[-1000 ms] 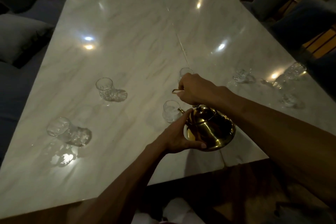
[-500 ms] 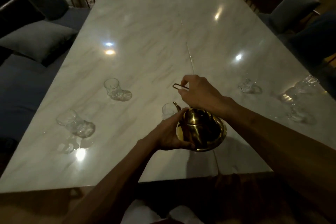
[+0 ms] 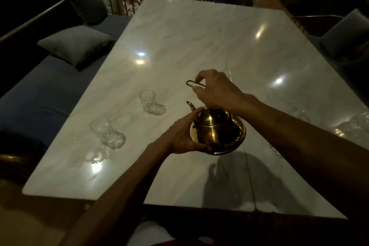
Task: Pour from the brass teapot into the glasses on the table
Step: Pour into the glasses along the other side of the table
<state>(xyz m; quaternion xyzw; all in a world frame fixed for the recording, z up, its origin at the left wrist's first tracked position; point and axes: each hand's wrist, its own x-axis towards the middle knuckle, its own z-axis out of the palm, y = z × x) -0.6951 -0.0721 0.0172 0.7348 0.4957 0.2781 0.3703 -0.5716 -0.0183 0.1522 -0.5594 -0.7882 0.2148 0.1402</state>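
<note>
I hold the brass teapot (image 3: 217, 133) above the near middle of the white marble table (image 3: 199, 38), its spout pointing away to the left. My right hand (image 3: 214, 89) grips its thin wire handle from above. My left hand (image 3: 184, 135) cups the pot's left side. A clear glass (image 3: 148, 102) stands left of the spout, apart from it. Another glass (image 3: 105, 133) stands nearer and further left. Behind my right forearm, more glasses (image 3: 297, 111) glint near the table's right edge. The glasses that stood just beyond the pot are hidden by my hands.
A blue bench with grey cushions (image 3: 73, 43) runs along the table's left side. Cushioned chairs (image 3: 348, 34) stand at the right and at the far end. The table's near edge lies just below my forearms.
The teapot has tipped back from its leftward tilt to nearly upright and risen slightly. My view has pulled back, showing more of the table's far end.
</note>
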